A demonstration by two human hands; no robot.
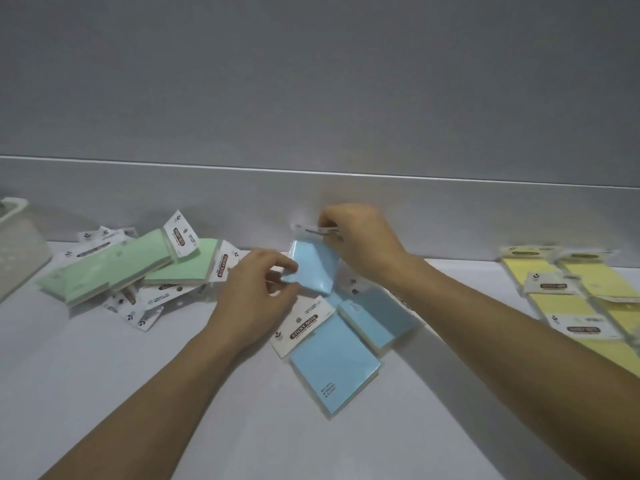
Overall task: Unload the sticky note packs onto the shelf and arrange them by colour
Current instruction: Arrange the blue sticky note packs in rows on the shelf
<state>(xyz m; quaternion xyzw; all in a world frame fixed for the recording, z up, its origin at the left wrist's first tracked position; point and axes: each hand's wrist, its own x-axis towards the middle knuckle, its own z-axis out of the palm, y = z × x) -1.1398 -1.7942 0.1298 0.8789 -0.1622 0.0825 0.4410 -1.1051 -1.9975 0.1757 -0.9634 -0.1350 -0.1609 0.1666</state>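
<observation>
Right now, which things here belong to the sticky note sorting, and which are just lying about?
Job: held blue pack, gripped by left hand and right hand; loose blue packs; green packs; yellow packs; shelf.
Lying about: pale container at far left; grey back panel.

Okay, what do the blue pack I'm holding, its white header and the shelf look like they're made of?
The blue pack: a paper pad, apparently in clear plastic film, going by the glossy glare. The white header: looks like printed card, too blurred to be sure. The shelf: smooth pale grey with a soft sheen, perhaps laminate or painted metal.
</observation>
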